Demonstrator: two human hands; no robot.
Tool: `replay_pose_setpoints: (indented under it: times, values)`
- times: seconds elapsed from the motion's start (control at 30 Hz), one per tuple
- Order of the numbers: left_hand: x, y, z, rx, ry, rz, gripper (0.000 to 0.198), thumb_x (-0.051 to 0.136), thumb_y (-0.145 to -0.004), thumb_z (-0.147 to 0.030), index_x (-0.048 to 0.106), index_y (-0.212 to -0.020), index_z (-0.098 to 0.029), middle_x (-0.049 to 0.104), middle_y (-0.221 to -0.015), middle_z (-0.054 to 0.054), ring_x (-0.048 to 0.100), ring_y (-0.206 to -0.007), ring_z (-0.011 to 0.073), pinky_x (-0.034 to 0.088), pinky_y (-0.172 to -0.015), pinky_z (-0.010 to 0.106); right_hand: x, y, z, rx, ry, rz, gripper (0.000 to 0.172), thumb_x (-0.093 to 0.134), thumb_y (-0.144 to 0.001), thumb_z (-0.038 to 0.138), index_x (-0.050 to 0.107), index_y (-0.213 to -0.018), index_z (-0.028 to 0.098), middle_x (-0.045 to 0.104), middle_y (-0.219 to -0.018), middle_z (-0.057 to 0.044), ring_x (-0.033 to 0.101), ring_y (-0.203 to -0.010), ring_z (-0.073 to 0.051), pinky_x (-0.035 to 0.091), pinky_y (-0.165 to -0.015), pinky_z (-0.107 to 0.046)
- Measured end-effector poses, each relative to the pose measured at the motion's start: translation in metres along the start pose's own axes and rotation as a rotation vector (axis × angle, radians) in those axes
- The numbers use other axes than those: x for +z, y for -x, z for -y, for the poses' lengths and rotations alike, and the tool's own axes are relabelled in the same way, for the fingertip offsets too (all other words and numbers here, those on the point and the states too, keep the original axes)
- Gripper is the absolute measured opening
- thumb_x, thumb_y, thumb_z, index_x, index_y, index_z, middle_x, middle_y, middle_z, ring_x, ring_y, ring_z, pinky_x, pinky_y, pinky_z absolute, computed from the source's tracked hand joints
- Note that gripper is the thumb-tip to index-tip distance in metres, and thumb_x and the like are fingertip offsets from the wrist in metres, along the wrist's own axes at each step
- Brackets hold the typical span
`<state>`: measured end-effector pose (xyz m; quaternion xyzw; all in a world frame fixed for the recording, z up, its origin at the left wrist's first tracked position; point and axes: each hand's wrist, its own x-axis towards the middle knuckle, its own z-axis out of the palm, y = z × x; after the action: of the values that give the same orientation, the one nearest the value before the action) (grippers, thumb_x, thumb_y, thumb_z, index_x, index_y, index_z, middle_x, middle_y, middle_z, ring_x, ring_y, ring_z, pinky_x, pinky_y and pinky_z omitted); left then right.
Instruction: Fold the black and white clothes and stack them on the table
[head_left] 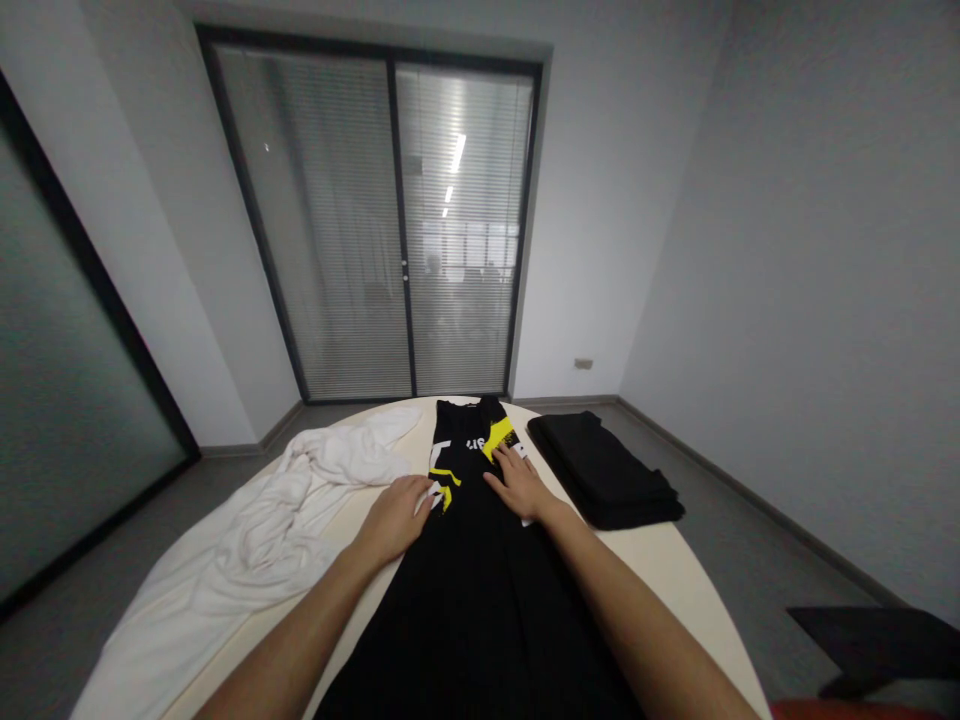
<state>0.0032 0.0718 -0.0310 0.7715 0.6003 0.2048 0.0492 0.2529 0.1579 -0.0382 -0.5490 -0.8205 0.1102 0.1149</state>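
A black T-shirt (480,580) with yellow and white print lies lengthwise on the table, its collar at the far end and its sides folded inward. My left hand (397,515) is at the shirt's left edge, thumb and fingers closed on the fabric beside the white and yellow print. My right hand (521,485) lies flat on the shirt's right side, fingers stretched over the yellow patch and thumb apart. The near end of the shirt runs out of view at the bottom, between my forearms.
A crumpled white cloth (277,530) covers the left of the round cream table (675,570). On the right sits a stack of folded black clothes (600,470). A black chair part (885,640) shows at lower right. Glass doors with blinds (397,230) stand beyond.
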Motion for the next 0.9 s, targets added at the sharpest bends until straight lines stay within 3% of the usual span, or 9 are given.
replay_pose_setpoints:
  times: [0.13,0.2,0.27,0.33,0.43,0.53,0.7,0.8,0.9]
  values:
    - [-0.018,0.028,-0.011,-0.062,0.028,-0.029,0.025,0.041,-0.096,-0.032,0.063,-0.094,-0.02,0.069,-0.097,0.006,0.064,-0.095,0.0209,0.045,-0.082,0.03,-0.015,0.034,0.038,-0.151,0.095,-0.09,0.043,0.055,-0.093,0.038,0.055,-0.129,0.015,0.046,-0.145,-0.016,0.039,-0.135,-0.028,0.03,-0.111,-0.041]
    - [-0.027,0.041,-0.019,-0.105,0.024,0.053,0.023,0.048,-0.092,-0.041,0.06,-0.086,-0.022,0.068,-0.082,0.002,0.064,-0.078,0.0194,0.041,-0.067,0.028,-0.025,0.058,0.064,-0.215,0.097,-0.059,0.03,0.059,-0.09,0.035,0.062,-0.114,0.018,0.06,-0.123,-0.013,0.054,-0.116,-0.027,0.041,-0.097,-0.039]
    - [-0.036,0.051,-0.026,-0.109,-0.013,0.165,0.025,0.056,-0.085,-0.048,0.057,-0.08,-0.023,0.066,-0.073,0.0,0.062,-0.068,0.0195,0.035,-0.059,0.027,-0.035,0.085,0.089,-0.298,0.082,0.031,0.022,0.061,-0.088,0.038,0.065,-0.099,0.02,0.065,-0.106,-0.009,0.06,-0.101,-0.026,0.045,-0.086,-0.036]
    - [-0.045,0.059,-0.03,-0.091,-0.075,0.234,0.024,0.059,-0.081,-0.047,0.056,-0.077,-0.024,0.065,-0.072,0.001,0.062,-0.067,0.0212,0.032,-0.058,0.028,-0.041,0.112,0.11,-0.381,0.055,0.171,0.022,0.064,-0.085,0.041,0.067,-0.092,0.02,0.067,-0.095,-0.006,0.063,-0.089,-0.023,0.046,-0.078,-0.033]
    - [-0.053,0.063,-0.027,-0.107,-0.143,0.277,0.018,0.057,-0.079,-0.039,0.055,-0.072,-0.023,0.063,-0.069,0.002,0.061,-0.065,0.0222,0.03,-0.057,0.029,-0.04,0.144,0.13,-0.518,0.012,0.314,0.039,0.067,-0.078,0.058,0.068,-0.093,0.022,0.069,-0.091,-0.005,0.065,-0.083,-0.023,0.046,-0.072,-0.031]
    - [-0.056,0.061,-0.016,-0.136,-0.068,0.307,0.022,0.052,-0.081,-0.037,0.049,-0.065,-0.022,0.058,-0.064,0.001,0.056,-0.061,0.0196,0.027,-0.055,0.028,-0.029,0.16,0.141,-0.618,0.063,0.395,0.037,0.068,-0.078,0.051,0.068,-0.1,0.021,0.071,-0.094,-0.006,0.067,-0.081,-0.023,0.048,-0.07,-0.03]
    - [-0.055,0.054,-0.005,-0.167,0.372,0.396,0.03,0.045,-0.086,-0.044,0.043,-0.065,-0.022,0.047,-0.056,-0.004,0.049,-0.053,0.0148,0.03,-0.052,0.025,-0.02,0.163,0.143,-0.691,0.082,0.385,0.025,0.061,-0.085,0.037,0.069,-0.099,0.019,0.074,-0.09,-0.007,0.069,-0.078,-0.022,0.047,-0.067,-0.029]
    - [-0.056,0.052,-0.01,-0.164,0.602,0.415,0.038,0.045,-0.087,-0.055,0.047,-0.071,-0.02,0.047,-0.057,-0.005,0.046,-0.052,0.0136,0.032,-0.051,0.025,-0.022,0.162,0.139,-0.701,-0.052,0.423,0.025,0.06,-0.086,0.039,0.069,-0.101,0.022,0.075,-0.087,-0.002,0.067,-0.072,-0.017,0.044,-0.064,-0.024]
    - [-0.052,0.05,-0.023,-0.129,0.708,0.346,0.046,0.046,-0.086,-0.063,0.051,-0.076,-0.019,0.05,-0.062,-0.004,0.046,-0.058,0.0134,0.033,-0.054,0.024,-0.024,0.161,0.134,-0.732,-0.22,0.489,0.024,0.06,-0.087,0.038,0.069,-0.104,0.024,0.074,-0.092,0.001,0.065,-0.074,-0.013,0.043,-0.064,-0.019]
